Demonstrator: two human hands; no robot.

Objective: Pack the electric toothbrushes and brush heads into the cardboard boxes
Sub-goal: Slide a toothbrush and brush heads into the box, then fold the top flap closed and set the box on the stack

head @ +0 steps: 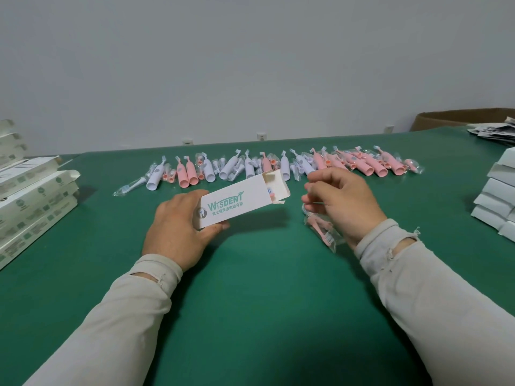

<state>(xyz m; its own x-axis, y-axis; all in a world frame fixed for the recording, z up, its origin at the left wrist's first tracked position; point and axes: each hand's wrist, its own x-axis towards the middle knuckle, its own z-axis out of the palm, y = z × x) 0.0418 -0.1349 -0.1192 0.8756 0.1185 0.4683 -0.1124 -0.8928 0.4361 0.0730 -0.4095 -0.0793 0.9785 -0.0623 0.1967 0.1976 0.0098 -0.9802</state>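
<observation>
My left hand [178, 227] grips a white cardboard box [237, 203] with green lettering, held above the green table, its open end with loose flaps pointing right. Something white and pink shows inside the opening. My right hand [340, 201] is just right of the opening and pinches a clear bag of pink brush heads [323, 232] that hangs down toward the table. A long row of pink and white electric toothbrushes and bagged brush heads [267, 168] lies across the table beyond both hands.
Flat white boxes [33, 196] are stacked at the left edge. Another pile of white boxes [498, 201] stands at the right edge, with printed leaflets [496, 132] and a brown carton [457, 118] behind it. The green table [250, 288] lies bare near me.
</observation>
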